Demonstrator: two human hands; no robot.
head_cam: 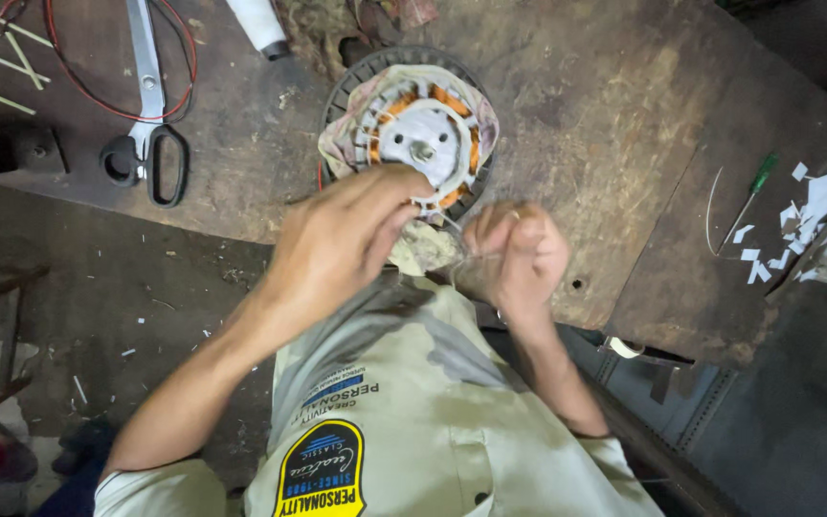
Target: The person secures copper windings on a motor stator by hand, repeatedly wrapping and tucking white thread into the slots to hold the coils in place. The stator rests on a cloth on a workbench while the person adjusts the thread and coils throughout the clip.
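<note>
Copper-orange windings (452,100) ring the pale stator (420,134) (black-handled scissors (150,124) nearby).

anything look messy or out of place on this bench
White paper scraps lie scattered at the bench's right edge beside a green screwdriver. A rag is bunched around the motor coil that the left hand touches.

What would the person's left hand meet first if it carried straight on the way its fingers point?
The left hand points up and right towards the motor stator. Its fingers would meet the stator's white centre plate and copper windings first; they seem to touch its near edge already, though depth is unclear.
</note>
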